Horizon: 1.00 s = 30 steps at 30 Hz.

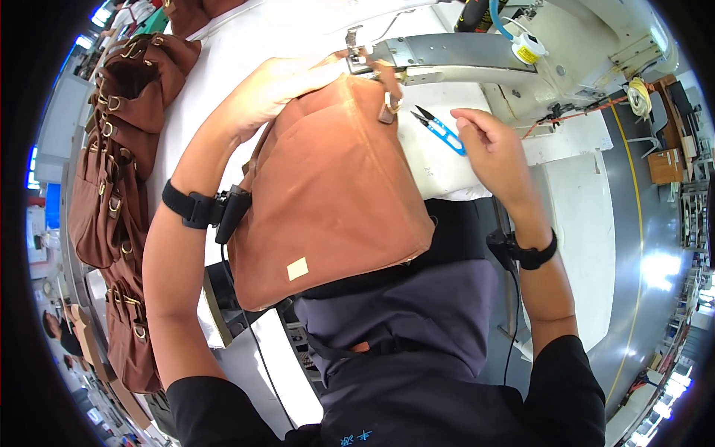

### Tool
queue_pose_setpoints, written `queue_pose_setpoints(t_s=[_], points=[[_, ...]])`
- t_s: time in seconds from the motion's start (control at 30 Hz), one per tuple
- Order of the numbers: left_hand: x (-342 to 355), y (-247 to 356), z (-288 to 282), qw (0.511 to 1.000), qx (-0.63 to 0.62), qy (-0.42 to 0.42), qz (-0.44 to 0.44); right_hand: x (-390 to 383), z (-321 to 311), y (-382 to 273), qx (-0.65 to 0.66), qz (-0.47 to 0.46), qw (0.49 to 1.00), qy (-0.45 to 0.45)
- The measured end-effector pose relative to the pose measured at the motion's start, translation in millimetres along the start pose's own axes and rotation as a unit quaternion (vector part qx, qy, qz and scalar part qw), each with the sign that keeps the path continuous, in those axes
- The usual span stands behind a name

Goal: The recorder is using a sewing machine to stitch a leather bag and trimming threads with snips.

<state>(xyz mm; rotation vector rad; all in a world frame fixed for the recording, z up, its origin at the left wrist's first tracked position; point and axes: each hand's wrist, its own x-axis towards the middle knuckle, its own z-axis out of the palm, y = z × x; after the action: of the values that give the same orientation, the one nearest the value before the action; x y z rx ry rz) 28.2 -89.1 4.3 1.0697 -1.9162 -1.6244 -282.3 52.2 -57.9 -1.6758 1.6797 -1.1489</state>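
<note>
A brown fabric bag (335,186) stands on the white sewing table (223,45), its top edge pushed under the sewing machine's metal arm (454,56). My left hand (279,86) grips the bag's upper left edge near the needle. My right hand (491,145) hovers beside the bag with fingers loosely curled, just right of blue thread snips (443,132) lying on the table. A metal ring (391,104) hangs at the bag's top corner.
A pile of finished brown bags (119,164) with metal rings lies along the left. The white sewing machine body (588,37) carries a thread spool (527,51). A grey floor with a yellow line (633,223) runs at right.
</note>
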Motion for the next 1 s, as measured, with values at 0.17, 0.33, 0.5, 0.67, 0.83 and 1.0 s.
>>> queue_pose_setpoints(t_s=[0.17,0.33,0.5,0.67,0.83,1.0], points=[[-32.7,-13.1,-8.6,0.997,0.043,-0.009,-0.060,3.3,25.2,30.3,-0.203,-0.190,0.956,0.096],[-70.6,-20.4,-26.0,0.962,0.182,0.012,-0.205,10.6,34.6,39.3,-0.254,-0.202,0.944,0.056],[-109.5,-19.5,-17.3,0.984,0.127,0.067,-0.104,19.7,42.7,19.4,-0.302,-0.209,0.928,0.063],[-129.1,-12.1,-3.2,0.987,0.081,0.112,-0.078,-7.5,44.0,-54.1,0.052,-0.094,0.993,-0.045],[-139.2,-2.1,2.6,0.993,0.035,0.104,-0.044,0.6,57.4,-109.0,0.187,-0.063,0.956,-0.217],[-144.6,3.1,1.7,0.994,0.034,0.092,-0.051,21.5,73.4,-120.2,0.159,-0.006,0.949,-0.273]])
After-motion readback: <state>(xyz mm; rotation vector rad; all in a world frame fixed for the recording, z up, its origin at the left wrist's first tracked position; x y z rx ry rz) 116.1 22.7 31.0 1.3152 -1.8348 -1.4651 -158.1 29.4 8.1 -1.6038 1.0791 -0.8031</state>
